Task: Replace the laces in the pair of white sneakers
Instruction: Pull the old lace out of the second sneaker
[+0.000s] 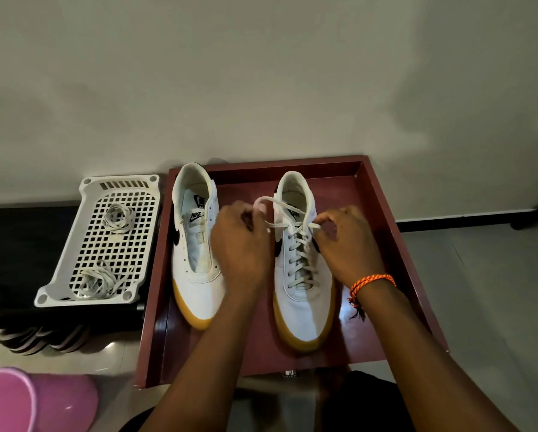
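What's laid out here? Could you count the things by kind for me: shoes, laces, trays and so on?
Sneakers: 2, one unlaced, one laced
Laces: 3, one in the laced sneaker, two loose bundles on the white tray
Trays: 2, white tray, red tray
Pink bucket: 1
Total: 8
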`<state>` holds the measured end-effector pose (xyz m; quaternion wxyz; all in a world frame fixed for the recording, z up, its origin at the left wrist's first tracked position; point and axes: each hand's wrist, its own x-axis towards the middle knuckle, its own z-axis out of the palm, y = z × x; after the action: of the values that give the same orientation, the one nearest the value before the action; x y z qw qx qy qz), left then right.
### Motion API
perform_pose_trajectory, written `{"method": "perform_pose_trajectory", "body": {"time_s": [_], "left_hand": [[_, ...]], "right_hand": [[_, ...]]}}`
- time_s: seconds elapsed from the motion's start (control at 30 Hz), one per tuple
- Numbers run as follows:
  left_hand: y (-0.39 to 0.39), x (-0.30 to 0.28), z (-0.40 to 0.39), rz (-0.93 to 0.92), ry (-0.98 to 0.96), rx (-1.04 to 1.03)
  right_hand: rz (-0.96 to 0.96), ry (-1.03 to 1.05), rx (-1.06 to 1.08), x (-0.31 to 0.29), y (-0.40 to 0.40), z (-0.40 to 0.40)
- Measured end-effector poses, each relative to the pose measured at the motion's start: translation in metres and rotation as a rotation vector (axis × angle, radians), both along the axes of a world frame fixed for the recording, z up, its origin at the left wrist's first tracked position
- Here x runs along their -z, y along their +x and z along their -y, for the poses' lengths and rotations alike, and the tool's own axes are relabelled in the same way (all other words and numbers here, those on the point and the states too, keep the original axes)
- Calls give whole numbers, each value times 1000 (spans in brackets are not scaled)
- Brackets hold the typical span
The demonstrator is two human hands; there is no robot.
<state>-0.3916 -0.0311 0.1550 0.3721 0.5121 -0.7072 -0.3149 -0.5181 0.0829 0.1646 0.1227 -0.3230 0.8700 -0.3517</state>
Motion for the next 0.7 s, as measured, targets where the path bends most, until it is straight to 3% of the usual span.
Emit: {"method": "perform_pose_trajectory", "body": {"time_s": [0.1, 0.2, 0.3, 0.43, 0.57, 0.7], "left_hand": [[3, 5, 6, -74, 152, -48], [3, 8, 2, 37, 291, 47], [-1, 3, -5, 258, 184, 137], [0, -5, -8, 160, -63, 365], [2, -2, -8, 168, 67, 549], [8, 1, -1, 152, 121, 598]], "right_hand": [[11, -11, 5, 3, -2, -1], [18, -28, 6, 3, 0, 1], [44, -63, -102, 0, 3, 0], [-59, 48, -201, 2, 6, -1], [-85, 77, -215, 4, 4, -1], [-115, 86, -209, 0, 2, -3]]}}
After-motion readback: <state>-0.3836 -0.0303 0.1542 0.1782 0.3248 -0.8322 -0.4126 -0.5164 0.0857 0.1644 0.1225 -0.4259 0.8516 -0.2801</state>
